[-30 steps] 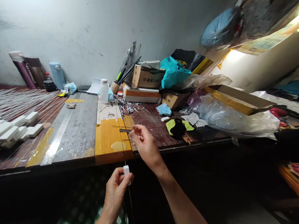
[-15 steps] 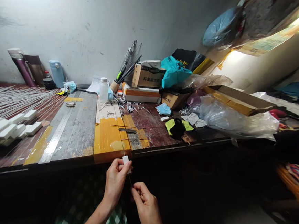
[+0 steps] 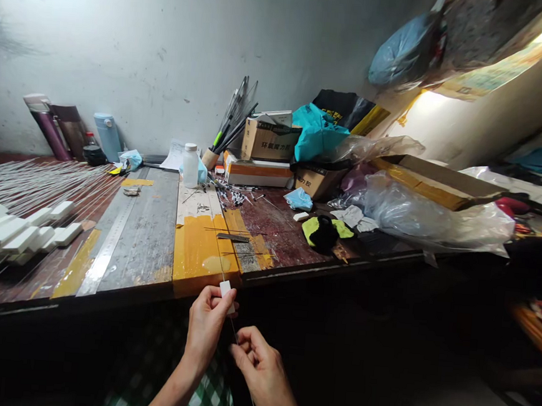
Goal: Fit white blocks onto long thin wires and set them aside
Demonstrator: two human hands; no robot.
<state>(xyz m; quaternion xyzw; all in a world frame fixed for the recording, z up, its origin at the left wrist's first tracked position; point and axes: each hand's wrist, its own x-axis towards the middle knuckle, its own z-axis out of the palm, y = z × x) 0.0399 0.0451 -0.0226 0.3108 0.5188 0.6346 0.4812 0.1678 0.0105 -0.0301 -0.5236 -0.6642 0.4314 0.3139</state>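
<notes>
My left hand [image 3: 209,320] pinches a small white rectangular block [image 3: 225,289] between thumb and fingers, just in front of the table's edge. A thin rod [image 3: 233,329] runs lengthwise along or through the block; I cannot tell which. Its thin dark upper part reaches over the yellow-taped board [image 3: 192,253]. Below the block, my right hand [image 3: 261,365] has thumb and forefinger closed on the rod. The rod's lower end slants down past that hand to the bottom of the view. On the yellow tape sits a glossy puddle [image 3: 216,264].
At left, several white blocks [image 3: 19,233] lie stacked with many thin white rods [image 3: 42,179]. A steel ruler [image 3: 107,256] lies beside the board. A dark flat strip [image 3: 233,237] rests ahead of my hands. Farther back are a white bottle [image 3: 190,166], cartons [image 3: 271,142] and plastic bags [image 3: 406,207].
The view has shifted slightly. My right hand sits a little lower and more to the left, and a length of rod now shows below it. The left hand keeps its hold on the block.
</notes>
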